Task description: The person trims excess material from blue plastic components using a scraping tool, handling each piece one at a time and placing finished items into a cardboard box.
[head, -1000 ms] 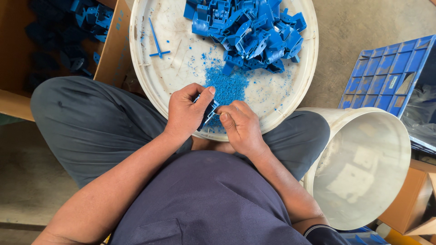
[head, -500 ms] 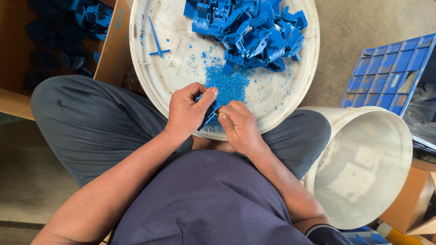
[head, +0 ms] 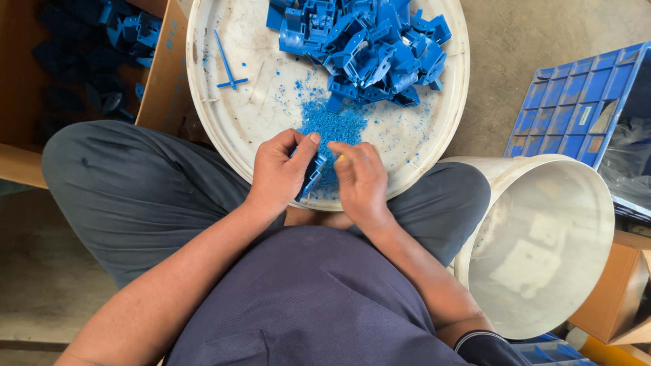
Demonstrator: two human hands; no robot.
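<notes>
Blue moulded plastic is what both hands work on. The left hand (head: 278, 169) closes its grip around a small blue plastic part (head: 312, 173), thumb on top and fingers curled beneath, so that only one edge of the part shows between the two hands. The right hand (head: 361, 181) sits just beside it, fingertips (head: 342, 159) bent down against that same part; something pale yellow peeks out at the fingers, too small to tell what it is, and whether this hand's grip pinches a tool or only presses the part cannot be told. Both hands hover over the near rim of a large round white tub lid (head: 224, 129) that rests across the person's lap, between knees in grey trousers.

On the lid, just beyond the hands, lies a mound of fine blue shavings (head: 332, 125), with loose crumbs scattered around it. Farther back sits a pile of blue plastic parts (head: 369, 44), tumbled over each other. To the left of the pile, well apart from it, lies a thin blue sprue stick (head: 227, 64) with a short cross arm.

Left of the lid stands an open cardboard box (head: 159, 74) with more blue parts inside, dim in shadow. Right of the person's knee lies a white bucket (head: 542, 244), tipped on its side with its mouth toward the camera. Behind it lies a blue gridded plastic crate (head: 576, 102) on the concrete floor.
</notes>
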